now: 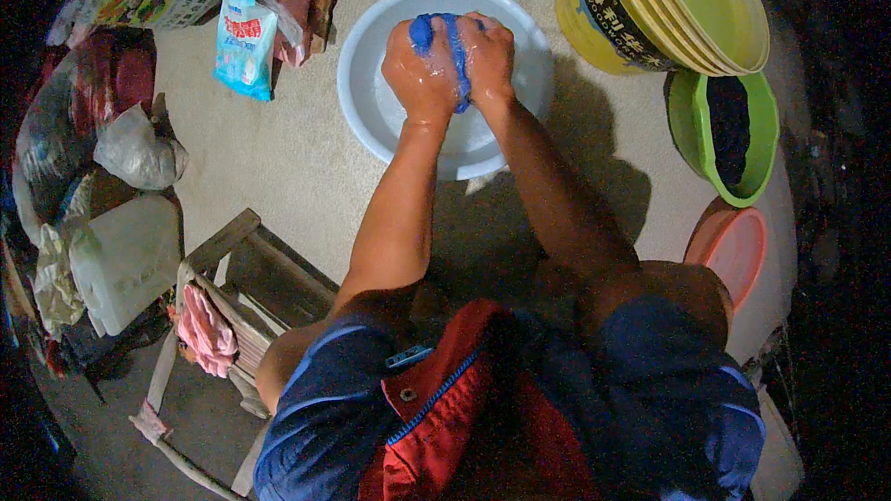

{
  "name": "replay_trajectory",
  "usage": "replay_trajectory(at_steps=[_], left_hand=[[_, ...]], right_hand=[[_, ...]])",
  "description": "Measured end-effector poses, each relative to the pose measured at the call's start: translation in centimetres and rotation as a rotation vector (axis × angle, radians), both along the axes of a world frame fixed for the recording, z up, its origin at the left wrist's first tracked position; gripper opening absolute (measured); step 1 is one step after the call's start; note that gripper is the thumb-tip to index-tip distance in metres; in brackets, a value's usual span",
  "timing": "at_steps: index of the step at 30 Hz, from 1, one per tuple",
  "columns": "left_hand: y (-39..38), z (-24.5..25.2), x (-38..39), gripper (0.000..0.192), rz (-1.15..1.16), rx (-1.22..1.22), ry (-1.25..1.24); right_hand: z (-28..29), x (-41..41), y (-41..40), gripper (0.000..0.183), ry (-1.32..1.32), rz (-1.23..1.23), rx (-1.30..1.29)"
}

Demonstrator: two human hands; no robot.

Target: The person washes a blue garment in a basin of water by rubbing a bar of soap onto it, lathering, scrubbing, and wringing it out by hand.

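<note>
Both my hands are over a round white plastic basin (362,104) on the floor, gripping one wet blue cloth (457,56). My left hand (422,69) is closed on it, with a bunched piece of the cloth showing at the knuckles. Close beside it, my right hand (489,56) holds the cloth too, its fingers curled over. A twisted strip of the cloth shows between the two hands and hangs down at the wrists. Wet, soapy-looking skin shines on both hands. The basin's bottom is partly hidden under my hands and the cloth.
A blue detergent bag (243,49) stands upper left. At the right are a yellow bucket (605,21), a green basin (762,146) with dark cloth (727,129) and a pink basin (755,250). A wooden chair (223,240) with a pink cloth (205,330) and a plastic container (132,264) are left.
</note>
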State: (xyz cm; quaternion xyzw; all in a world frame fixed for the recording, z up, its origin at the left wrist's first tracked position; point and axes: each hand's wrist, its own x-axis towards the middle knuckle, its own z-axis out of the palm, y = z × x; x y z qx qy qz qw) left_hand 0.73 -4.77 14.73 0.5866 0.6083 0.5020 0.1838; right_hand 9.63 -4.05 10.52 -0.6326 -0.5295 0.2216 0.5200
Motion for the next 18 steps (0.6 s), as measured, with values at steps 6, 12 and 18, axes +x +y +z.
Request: replay_trajectory(at_steps=[6,12,18], left_hand=[[1.3,-6.4,-3.5,0.014,-0.293,-0.414,-0.333],[0.9,-12.2,-5.0,0.037,-0.284,-0.163,0.086],[1.0,-14.8,-3.8,0.044,-0.168,-0.095,0.481]], right_hand=[[-3.4,0.0,-1.5,0.024,0.061,-0.021,-0.163],[-8.5,1.9,-2.5,0.029,-0.385,0.075,-0.177],[-10.6,-0.7,-1.8,0.046,-0.39,0.086,-0.074]])
